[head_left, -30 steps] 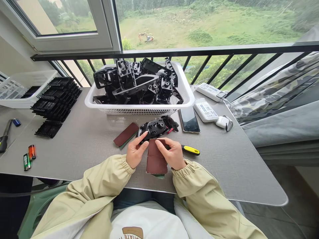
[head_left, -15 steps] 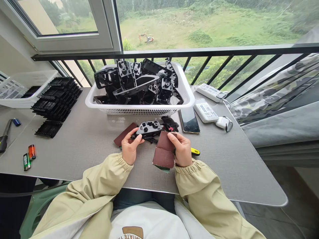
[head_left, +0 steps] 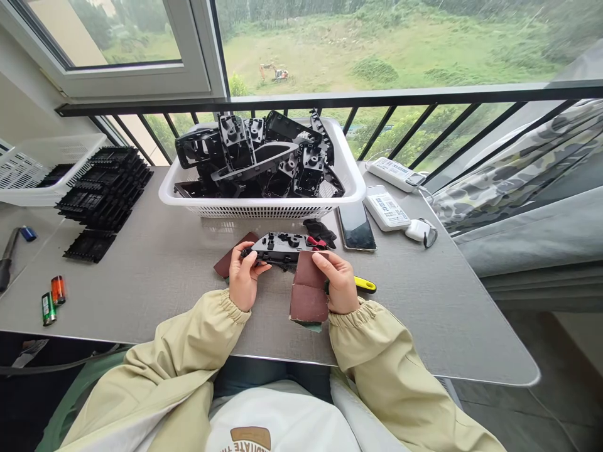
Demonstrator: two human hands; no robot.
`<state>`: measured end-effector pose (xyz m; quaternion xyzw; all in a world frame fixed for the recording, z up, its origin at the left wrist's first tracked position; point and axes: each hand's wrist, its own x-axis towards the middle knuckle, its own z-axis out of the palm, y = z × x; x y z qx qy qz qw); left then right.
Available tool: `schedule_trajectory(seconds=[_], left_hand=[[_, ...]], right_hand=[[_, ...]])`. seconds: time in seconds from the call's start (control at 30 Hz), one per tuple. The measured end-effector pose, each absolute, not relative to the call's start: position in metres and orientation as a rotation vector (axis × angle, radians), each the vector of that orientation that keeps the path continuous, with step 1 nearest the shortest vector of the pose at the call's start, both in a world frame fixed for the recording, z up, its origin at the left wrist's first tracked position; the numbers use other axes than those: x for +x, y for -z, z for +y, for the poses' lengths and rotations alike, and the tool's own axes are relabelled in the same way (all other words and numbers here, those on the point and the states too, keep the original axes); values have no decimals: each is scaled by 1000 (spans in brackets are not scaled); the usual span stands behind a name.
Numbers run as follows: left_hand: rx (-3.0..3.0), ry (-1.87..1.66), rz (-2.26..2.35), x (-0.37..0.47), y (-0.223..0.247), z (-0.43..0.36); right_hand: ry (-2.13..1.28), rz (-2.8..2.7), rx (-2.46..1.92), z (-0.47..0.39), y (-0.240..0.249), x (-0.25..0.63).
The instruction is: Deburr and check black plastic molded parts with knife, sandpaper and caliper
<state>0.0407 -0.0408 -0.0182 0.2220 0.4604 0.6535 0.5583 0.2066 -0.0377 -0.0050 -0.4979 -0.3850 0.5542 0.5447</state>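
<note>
My left hand [head_left: 244, 276] is closed on the left end of a black plastic part [head_left: 279, 246], which has small posts and raised shapes on its upper face. In my right hand [head_left: 342, 281] is a creased sheet of reddish-brown sandpaper [head_left: 308, 289], pinched between thumb and fingers and hanging down. Its upper edge overlaps the right end of the black part; whether they touch I cannot tell. Another piece of brown sandpaper [head_left: 225, 265] lies on the table behind my left hand. A yellow-handled tool [head_left: 365, 285] is partly hidden by my right hand.
Behind the hands stands a white basket [head_left: 264, 209] heaped with black plastic parts. A phone [head_left: 357, 227], white boxes [head_left: 386, 207] and a black crumpled item [head_left: 320, 231] lie to its right. Stacked black trays [head_left: 101, 194] and batteries [head_left: 58, 290] are on the left.
The black part has tilted, so its near side wall shows more. My right hand and the sandpaper have shifted slightly, and both hands keep their hold.
</note>
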Motion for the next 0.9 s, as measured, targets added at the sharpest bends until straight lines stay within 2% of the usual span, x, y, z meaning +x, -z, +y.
schedule_trajectory(seconds=[0.3,0.6,0.9], left_hand=[[570,-1459,1110,46,15,-46],[468,-1337,884,40,18,-47],[479,-1270,965,46,18,-44]], right_hand=[[-1166,-1120,-1177,-41,12,207],[-1078,-1168,-1204,-41,12,210],[-1196,-1391,-1207,-42,4,203]])
